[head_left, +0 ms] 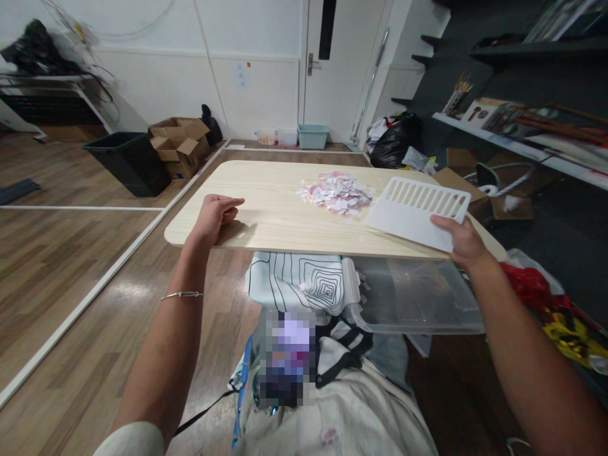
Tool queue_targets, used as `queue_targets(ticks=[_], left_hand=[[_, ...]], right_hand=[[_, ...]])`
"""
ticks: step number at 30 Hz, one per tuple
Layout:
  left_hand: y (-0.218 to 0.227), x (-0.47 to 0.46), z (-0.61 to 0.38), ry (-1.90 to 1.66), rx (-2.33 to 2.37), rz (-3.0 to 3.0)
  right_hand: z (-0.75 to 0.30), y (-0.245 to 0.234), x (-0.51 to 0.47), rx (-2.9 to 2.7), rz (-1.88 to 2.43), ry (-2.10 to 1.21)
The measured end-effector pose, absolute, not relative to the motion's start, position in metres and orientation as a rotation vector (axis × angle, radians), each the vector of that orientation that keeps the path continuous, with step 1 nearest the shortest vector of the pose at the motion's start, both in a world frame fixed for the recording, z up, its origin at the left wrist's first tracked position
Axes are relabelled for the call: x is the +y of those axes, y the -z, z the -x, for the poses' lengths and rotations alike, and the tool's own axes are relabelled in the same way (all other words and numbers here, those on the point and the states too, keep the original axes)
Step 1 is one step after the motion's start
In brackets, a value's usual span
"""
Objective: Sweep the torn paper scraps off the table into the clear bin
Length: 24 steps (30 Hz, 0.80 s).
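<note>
My right hand point(465, 239) grips a flat white plastic board point(413, 218) with a row of slots along its far edge. The thumb lies on top of the board, and its left corner is close to a pile of small torn paper scraps point(339, 193). Over the left part of the pale wooden table point(266, 218) is my left hand point(216, 218), index finger stretched out and the other fingers curled. Nothing shows in that hand. Below the table's front edge, on the right, sits a clear plastic bin point(413, 297) with a few scraps at its left rim.
A patterned cloth-covered thing point(297, 282) stands left of the bin, before my lap. Beyond the table are a black bin point(130, 164), cardboard boxes point(180, 145), a light blue basket point(312, 136) and a black bag point(396, 139). A shelf point(517, 139) runs along the right.
</note>
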<state>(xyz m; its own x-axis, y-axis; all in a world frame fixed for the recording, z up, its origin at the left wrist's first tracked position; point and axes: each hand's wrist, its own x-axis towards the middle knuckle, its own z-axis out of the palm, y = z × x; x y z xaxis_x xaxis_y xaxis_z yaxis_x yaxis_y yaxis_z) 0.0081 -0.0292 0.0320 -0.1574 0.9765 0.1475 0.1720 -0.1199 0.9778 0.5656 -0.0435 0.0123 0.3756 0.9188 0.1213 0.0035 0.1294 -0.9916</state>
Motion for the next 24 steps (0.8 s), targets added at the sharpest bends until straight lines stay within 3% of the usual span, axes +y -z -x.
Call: queue_targets(ticks=[24], left_hand=[[-0.0273, -0.0272, -0.0030, -1.347, 1.351, -1.385]], right_hand=[[-0.5674, -0.0101, -0.0404, -0.938, 1.241, -0.847]])
